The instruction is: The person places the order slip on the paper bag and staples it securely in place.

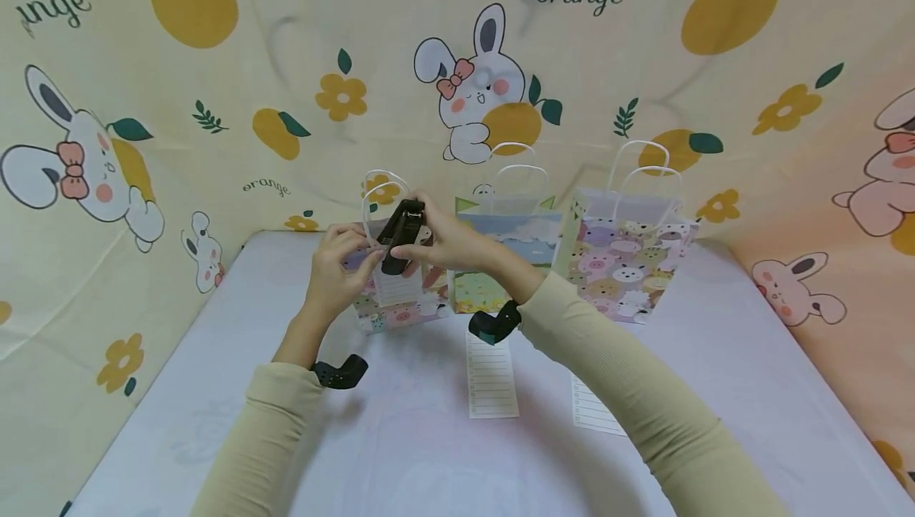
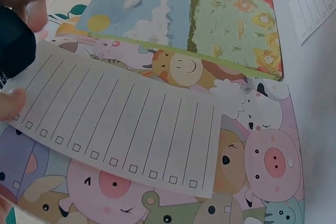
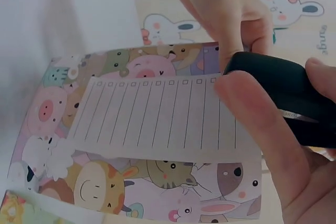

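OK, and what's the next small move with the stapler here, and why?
I'd probably squeeze the black stapler: the right hand holds it at the upper end of the lined checklist slip, while the left hand pinches that end against the leftmost animal-print gift bag, so the slip looks ready to fasten.
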The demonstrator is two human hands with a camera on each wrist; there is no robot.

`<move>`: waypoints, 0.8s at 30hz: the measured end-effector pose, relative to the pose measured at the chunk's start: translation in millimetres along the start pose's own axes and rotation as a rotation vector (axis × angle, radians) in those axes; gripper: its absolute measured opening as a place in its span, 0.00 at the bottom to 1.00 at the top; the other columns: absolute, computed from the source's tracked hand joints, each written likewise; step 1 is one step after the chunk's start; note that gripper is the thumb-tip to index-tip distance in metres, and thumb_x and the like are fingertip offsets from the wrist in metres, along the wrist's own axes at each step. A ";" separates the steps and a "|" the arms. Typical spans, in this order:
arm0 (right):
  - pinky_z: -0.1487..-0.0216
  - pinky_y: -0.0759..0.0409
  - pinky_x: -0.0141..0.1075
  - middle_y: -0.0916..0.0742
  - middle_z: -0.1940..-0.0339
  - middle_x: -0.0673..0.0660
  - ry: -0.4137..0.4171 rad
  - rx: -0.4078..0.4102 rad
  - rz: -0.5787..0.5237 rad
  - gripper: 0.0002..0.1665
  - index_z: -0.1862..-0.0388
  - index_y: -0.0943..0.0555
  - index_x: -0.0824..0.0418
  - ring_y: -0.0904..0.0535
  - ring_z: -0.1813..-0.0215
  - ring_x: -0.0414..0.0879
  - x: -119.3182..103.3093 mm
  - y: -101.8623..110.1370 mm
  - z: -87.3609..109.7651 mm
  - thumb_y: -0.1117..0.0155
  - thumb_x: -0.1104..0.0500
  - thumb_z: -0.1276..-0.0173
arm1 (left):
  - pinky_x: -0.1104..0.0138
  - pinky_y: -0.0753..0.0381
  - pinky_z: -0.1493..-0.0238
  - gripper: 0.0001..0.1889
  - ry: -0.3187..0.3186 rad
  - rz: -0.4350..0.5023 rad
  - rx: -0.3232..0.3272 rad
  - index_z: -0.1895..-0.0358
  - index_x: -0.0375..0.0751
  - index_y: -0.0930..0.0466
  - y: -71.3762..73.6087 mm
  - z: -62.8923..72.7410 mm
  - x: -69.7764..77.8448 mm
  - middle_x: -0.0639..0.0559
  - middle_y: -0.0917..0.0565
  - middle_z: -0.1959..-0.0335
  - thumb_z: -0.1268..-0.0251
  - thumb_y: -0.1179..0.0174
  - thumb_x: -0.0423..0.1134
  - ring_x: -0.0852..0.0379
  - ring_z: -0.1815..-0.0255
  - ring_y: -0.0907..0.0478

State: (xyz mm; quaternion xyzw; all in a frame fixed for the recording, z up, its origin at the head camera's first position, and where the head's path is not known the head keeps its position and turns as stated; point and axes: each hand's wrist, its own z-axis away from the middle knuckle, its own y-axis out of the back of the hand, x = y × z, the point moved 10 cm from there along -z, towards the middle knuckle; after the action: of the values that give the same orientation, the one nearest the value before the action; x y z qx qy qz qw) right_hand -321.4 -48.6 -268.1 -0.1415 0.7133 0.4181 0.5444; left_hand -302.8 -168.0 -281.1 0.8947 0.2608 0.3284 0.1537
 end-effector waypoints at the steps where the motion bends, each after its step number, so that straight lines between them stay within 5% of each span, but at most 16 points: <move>1: 0.70 0.15 0.52 0.22 0.44 0.72 -0.009 -0.002 -0.021 0.35 0.34 0.53 0.62 0.16 0.57 0.70 1.5 -0.7 -0.6 0.43 0.65 0.30 | 0.55 0.28 0.45 0.04 0.003 0.003 -0.001 0.70 0.29 0.17 -0.1 0.0 -0.3 0.37 0.16 0.68 0.46 0.33 0.28 0.41 0.51 0.27; 9: 0.72 0.15 0.45 0.22 0.51 0.72 0.012 0.064 -0.045 0.35 0.39 0.54 0.66 0.19 0.62 0.70 4.8 -4.4 -9.2 0.43 0.68 0.34 | 0.55 0.27 0.46 0.03 -0.014 -0.014 0.027 0.71 0.28 0.19 1.0 0.1 0.6 0.38 0.15 0.69 0.48 0.34 0.24 0.42 0.52 0.27; 15: 0.49 0.16 0.45 0.23 0.44 0.68 0.046 0.168 0.112 0.45 0.38 0.46 0.69 0.19 0.50 0.58 4.7 -1.5 -11.9 0.27 0.70 0.48 | 0.54 0.28 0.45 0.03 -0.013 -0.006 0.037 0.71 0.29 0.18 -0.5 0.0 1.7 0.38 0.16 0.70 0.49 0.35 0.23 0.42 0.52 0.26; 18: 0.44 0.18 0.44 0.20 0.45 0.67 0.046 0.198 0.189 0.40 0.41 0.34 0.71 0.19 0.47 0.56 5.6 -2.0 -13.3 0.24 0.69 0.52 | 0.53 0.28 0.45 0.03 -0.009 -0.012 0.036 0.71 0.29 0.19 -0.8 -0.3 1.4 0.38 0.16 0.69 0.48 0.35 0.23 0.42 0.52 0.26; 24: 0.55 0.20 0.32 0.15 0.52 0.63 0.053 0.232 0.293 0.29 0.48 0.23 0.68 0.19 0.57 0.50 3.6 1.7 -13.1 0.23 0.66 0.51 | 0.51 0.29 0.45 0.03 -0.003 -0.016 0.026 0.71 0.29 0.18 -0.4 -0.6 0.5 0.39 0.16 0.69 0.47 0.34 0.26 0.42 0.52 0.26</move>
State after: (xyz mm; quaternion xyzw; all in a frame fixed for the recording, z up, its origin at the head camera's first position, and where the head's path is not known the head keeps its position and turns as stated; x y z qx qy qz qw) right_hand -332.5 -56.5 -269.8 0.0166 0.7839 0.4040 0.4712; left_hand -303.0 -167.3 -280.5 0.8951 0.2720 0.3222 0.1451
